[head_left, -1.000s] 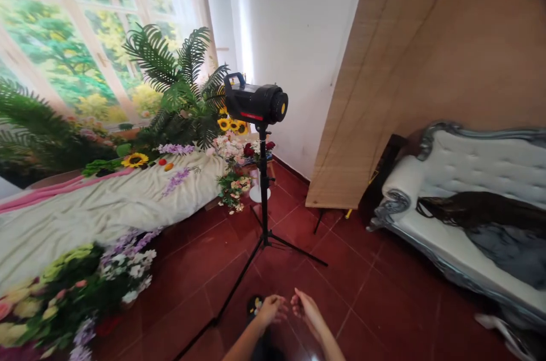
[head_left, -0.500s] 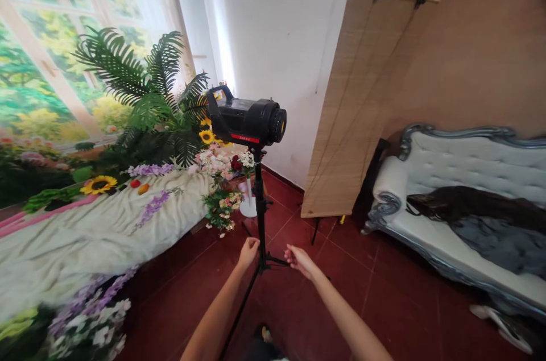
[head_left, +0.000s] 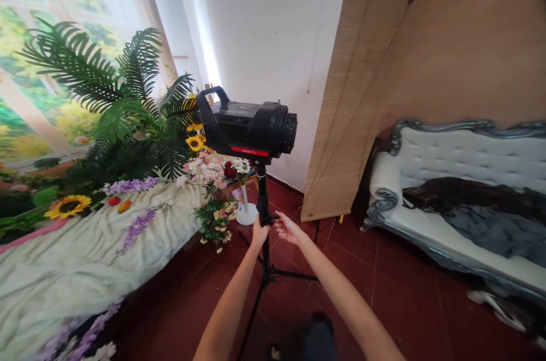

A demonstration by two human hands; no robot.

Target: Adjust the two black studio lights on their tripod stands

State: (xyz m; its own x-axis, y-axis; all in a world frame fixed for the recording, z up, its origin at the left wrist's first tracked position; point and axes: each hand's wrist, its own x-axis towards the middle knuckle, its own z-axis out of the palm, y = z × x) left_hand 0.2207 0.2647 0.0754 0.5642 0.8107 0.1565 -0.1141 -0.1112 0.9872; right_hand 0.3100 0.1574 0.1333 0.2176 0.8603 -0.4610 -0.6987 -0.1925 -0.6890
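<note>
A black studio light (head_left: 247,128) with a red stripe and a top handle sits on a black light stand (head_left: 263,190). My left hand (head_left: 259,232) is closed round the stand's pole, just under a clamp collar. From the other side, my right hand (head_left: 288,229) pinches the tightening knob (head_left: 273,217) that sticks out of this collar. Its other fingers are curled. The stand's legs (head_left: 294,276) spread over the dark red tiled floor.
On the left, a bed-like platform draped in cream cloth (head_left: 153,253) bears flowers beside a palm plant (head_left: 140,77). A white flower stand (head_left: 246,214) is behind the pole. A hanging bamboo blind (head_left: 341,105) and a white tufted sofa (head_left: 460,150) stand on the right.
Both hands have moved up from beside the lower pole. The left now grips the pole and the right is at the knob. The studio light appears nearer.
</note>
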